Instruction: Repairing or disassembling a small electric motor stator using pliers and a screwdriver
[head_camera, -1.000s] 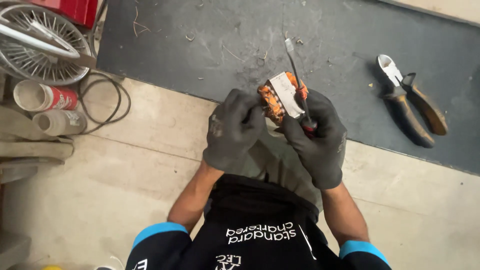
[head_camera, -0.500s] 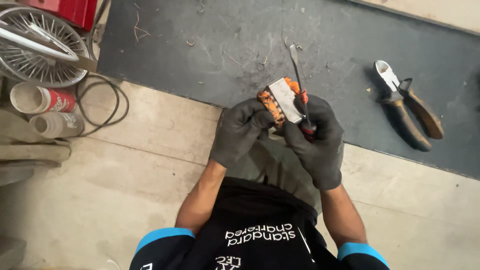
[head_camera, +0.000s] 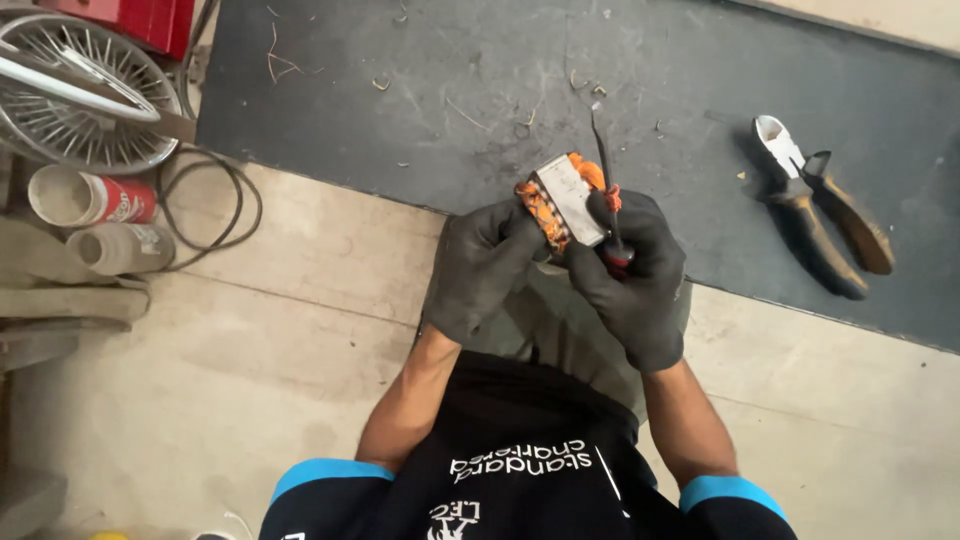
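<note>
Just at the near edge of the dark mat (head_camera: 400, 90), gripping a small metal block wound with orange wire (head_camera: 562, 200) in the gloved left hand (head_camera: 480, 265). Beside the block, clenching a red-handled screwdriver (head_camera: 607, 185) in the gloved right hand (head_camera: 635, 275), shaft pointing away. Lying farther right on the mat, well apart: pliers (head_camera: 815, 205).

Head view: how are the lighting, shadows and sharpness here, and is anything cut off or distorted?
Head view: soft, even light with no glare; the pliers cast a short shadow on the dark mat. Left hand, right hand and the orange-wound metal block are sharp, without motion blur. The wire wheel is cropped at the left edge; slight wide-angle stretch towards the corners.
</note>
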